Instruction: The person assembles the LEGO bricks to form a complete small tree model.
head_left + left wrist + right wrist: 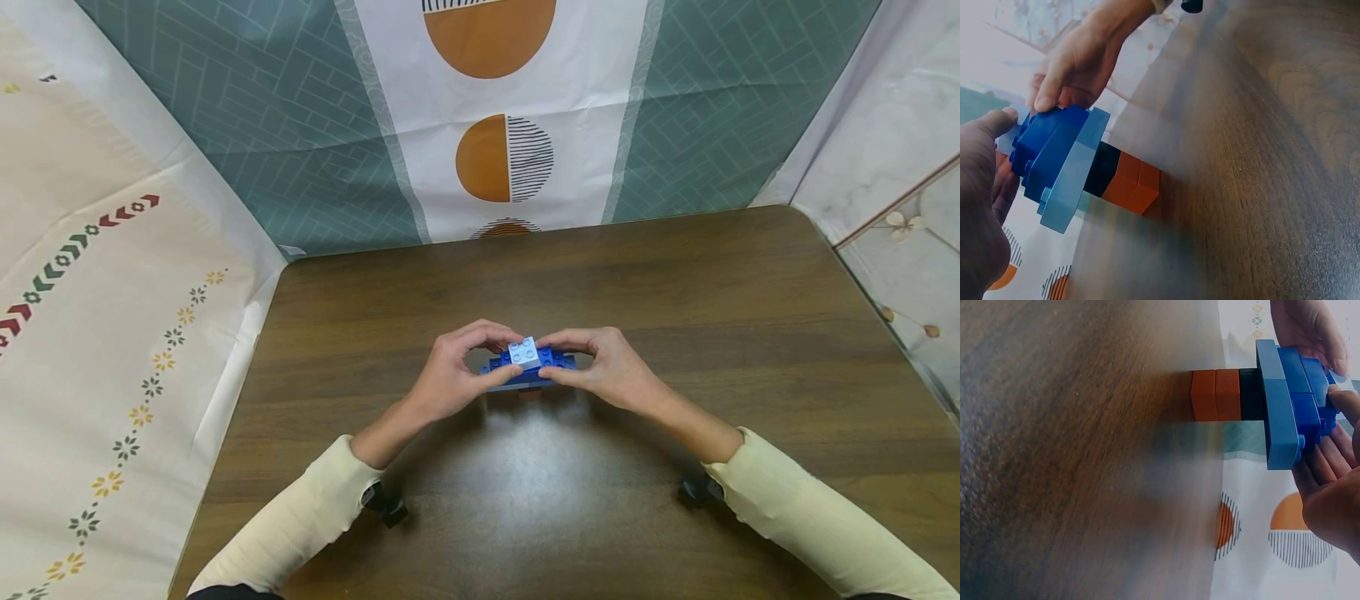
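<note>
A stacked toy-brick build stands upright on the table, with two orange-brown bricks (1215, 395) at its base and a dark brick (1252, 394) above them. Wider layers sit on top: a light blue layer (1279, 412), then dark blue bricks (1054, 140). The topmost piece is a pale blue brick (524, 353) with studs. My left hand (453, 372) pinches this pale brick between thumb and fingers from the left. From the right, my right hand (611, 371) grips the upper dark blue bricks, its thumb on the near side and fingers on the far side.
The brown wooden table (675, 283) extends around the build. Behind it hangs a patterned green and white cloth (300, 108), with a floral cloth (112, 333) on the left and a pale sheet (885, 208) on the right. Black wrist devices (386, 504) hang under the sleeves.
</note>
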Available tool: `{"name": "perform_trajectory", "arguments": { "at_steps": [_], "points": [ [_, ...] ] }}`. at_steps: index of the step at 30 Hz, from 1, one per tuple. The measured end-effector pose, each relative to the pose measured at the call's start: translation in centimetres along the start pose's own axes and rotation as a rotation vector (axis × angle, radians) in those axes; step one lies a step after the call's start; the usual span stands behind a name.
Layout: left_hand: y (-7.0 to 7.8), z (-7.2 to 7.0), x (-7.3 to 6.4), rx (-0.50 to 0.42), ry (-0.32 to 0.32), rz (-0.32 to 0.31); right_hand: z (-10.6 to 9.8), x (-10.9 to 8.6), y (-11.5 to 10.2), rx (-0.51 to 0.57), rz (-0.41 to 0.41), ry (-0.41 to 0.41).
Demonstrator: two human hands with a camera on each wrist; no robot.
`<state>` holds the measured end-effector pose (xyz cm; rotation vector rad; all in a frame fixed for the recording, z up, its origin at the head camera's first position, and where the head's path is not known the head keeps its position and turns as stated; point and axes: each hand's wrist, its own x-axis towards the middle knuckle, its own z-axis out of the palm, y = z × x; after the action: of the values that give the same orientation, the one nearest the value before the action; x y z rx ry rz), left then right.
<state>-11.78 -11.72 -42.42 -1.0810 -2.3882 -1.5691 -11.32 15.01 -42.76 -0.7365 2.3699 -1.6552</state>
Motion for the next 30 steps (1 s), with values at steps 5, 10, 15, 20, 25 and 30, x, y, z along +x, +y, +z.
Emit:
{"name": "perform_trajectory", "arguments": {
  "at_steps": [5, 10, 15, 20, 25, 30],
  "points": [
    [0.02, 0.13, 0.02, 0.002, 0.001, 0.032, 0.02, -0.01, -0.04, 0.001, 0.000, -0.001],
    [0.03, 0.34, -0.11, -0.004, 0.008, 0.029, -0.02, -0.03, 0.05, -0.012, -0.005, -0.002],
    [-0.11, 0.58, -0.17, -0.014, 0.014, 0.030, -0.10, -0.16, -0.07, -0.016, 0.009, 0.002],
    [-0.57, 0.82, -0.22, -0.023, 0.017, 0.050, -0.09, -0.26, 0.11, -0.028, 0.019, 0.000],
    [-0.88, 0.89, -0.32, -0.028, 0.017, 0.066, -0.06, -0.23, -0.10, -0.038, -0.055, 0.018],
    [-0.85, 0.79, -0.37, -0.027, 0.024, 0.068, 0.00, -0.07, -0.72, -0.050, -0.152, 0.053]
  ]
}}
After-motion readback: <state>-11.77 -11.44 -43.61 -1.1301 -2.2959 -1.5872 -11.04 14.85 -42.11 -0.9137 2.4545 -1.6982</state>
